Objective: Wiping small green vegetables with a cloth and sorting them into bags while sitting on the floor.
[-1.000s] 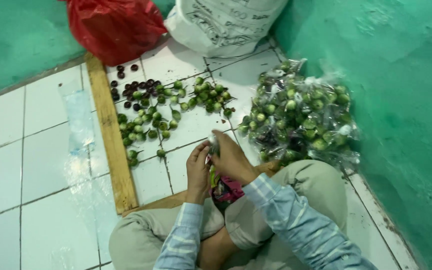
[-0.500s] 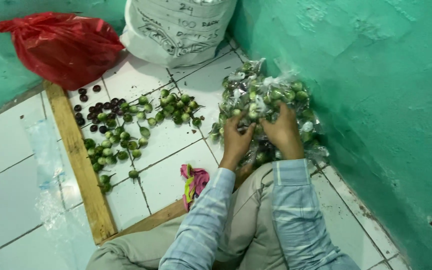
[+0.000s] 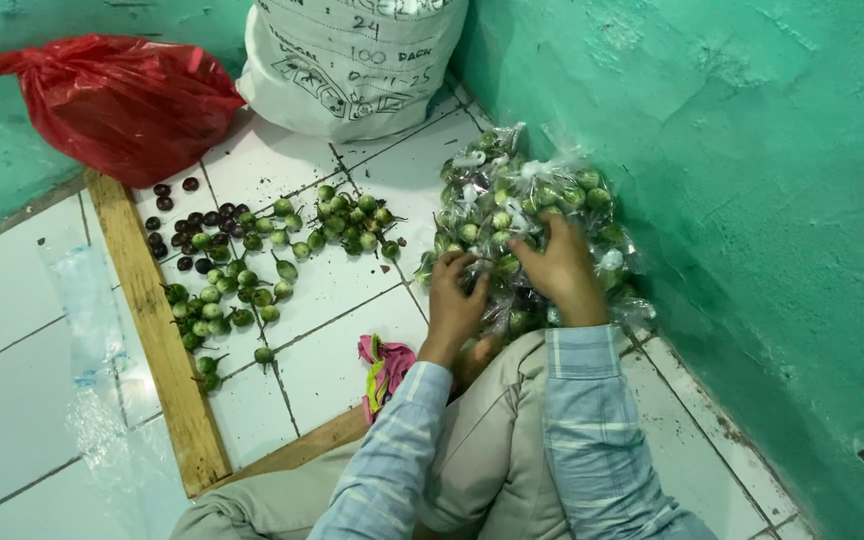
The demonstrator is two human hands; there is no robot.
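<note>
I sit cross-legged on a white tiled floor in a corner. Both hands reach into a pile of clear plastic bags (image 3: pixel 542 190) packed with small round green fruits, stacked against the green wall. My left hand (image 3: pixel 452 305) curls its fingers around one packed bag (image 3: pixel 500 268) at the pile's near edge. My right hand (image 3: pixel 564 272) presses on the same bag from the right, fingers pointing left. The bag sits between the two hands, touching the pile.
Loose green fruits (image 3: pixel 252 280) and darker ones (image 3: pixel 192 232) lie on the tiles left of the pile. A wooden plank (image 3: pixel 157 330) borders them. A red plastic bag (image 3: pixel 112 100), a white sack (image 3: pixel 352 60), a pink bundle (image 3: pixel 382 365) and clear plastic sheets (image 3: pixel 92 320) lie around.
My hands left my lap, where they worked on a bag, and moved right and forward to the pile of packed bags. The camera view has turned towards the corner.
</note>
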